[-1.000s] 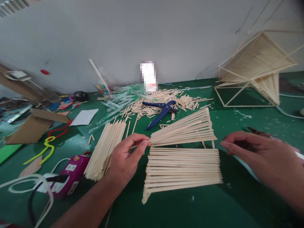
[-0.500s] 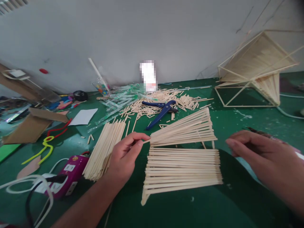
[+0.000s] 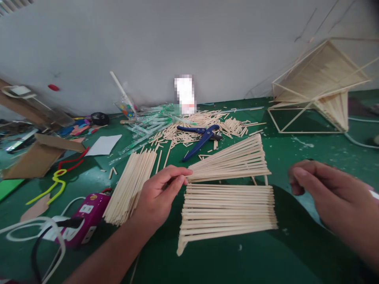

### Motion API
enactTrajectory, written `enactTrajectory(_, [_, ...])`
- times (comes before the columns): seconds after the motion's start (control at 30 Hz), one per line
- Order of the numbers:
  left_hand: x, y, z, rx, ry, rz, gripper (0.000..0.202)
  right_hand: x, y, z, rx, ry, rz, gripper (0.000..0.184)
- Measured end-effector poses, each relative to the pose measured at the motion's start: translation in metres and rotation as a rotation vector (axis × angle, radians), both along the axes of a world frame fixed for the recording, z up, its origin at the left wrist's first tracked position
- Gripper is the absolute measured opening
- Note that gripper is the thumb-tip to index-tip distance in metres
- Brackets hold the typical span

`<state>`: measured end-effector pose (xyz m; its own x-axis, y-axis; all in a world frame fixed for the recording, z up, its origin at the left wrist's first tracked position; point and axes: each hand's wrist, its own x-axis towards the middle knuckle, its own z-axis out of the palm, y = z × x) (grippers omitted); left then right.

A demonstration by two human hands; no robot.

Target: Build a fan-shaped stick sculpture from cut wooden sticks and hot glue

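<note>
My left hand pinches a thin wooden stick at the narrow left end of a stick frame. The frame's upper part fans out to the right, and its lower part is a panel of near-parallel sticks. Gaps show between several sticks. To the right, apart from the frame, my right hand is closed with thumb and fingers curled together; what it holds, if anything, is hidden. A bundle of long sticks lies left of my left hand.
Blue-handled cutters rest on a heap of short stick pieces, beside clear plastic wrappers. A larger stick structure stands at the back right. At the left are a purple power strip, cables and a cardboard piece.
My left fingers have moved slightly right, onto the frame's left end. My right hand has drawn a little to the right, with its fingers curled further in. The frame has stayed in place.
</note>
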<state>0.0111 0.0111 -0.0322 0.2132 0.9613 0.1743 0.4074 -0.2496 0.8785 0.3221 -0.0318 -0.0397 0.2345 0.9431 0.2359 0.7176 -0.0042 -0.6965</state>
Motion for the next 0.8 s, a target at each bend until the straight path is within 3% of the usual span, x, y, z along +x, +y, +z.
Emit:
enactTrajectory(0.13, [0.0019,0.0003,0.0,0.048,0.03,-0.047,0.017,0.0012,-0.0017,0.0009,-0.02,-0.126,-0.001,0.041])
enactTrajectory(0.27, [0.0034,0.0008,0.0003,0.077,0.037,-0.095,0.019,0.0008,0.0003,-0.003,0.016,-0.124,0.029,0.046])
enactTrajectory(0.37, [0.003,0.0017,0.0007,0.096,0.055,-0.116,0.02,-0.0003,0.0011,-0.0061,0.074,-0.045,0.009,0.03])
enactTrajectory(0.43, [0.0023,0.0021,0.0007,0.111,0.066,-0.132,0.02,-0.0005,0.0008,-0.0076,0.081,0.016,-0.004,0.031])
enactTrajectory(0.63, [0.0002,0.0015,-0.0003,0.17,0.117,-0.138,0.021,-0.0013,0.0002,-0.0081,0.052,-0.029,0.167,0.021])
enactTrajectory(0.8, [-0.0029,0.0018,0.0014,0.252,0.16,-0.164,0.025,-0.0059,0.001,-0.0082,0.038,0.007,0.218,0.02])
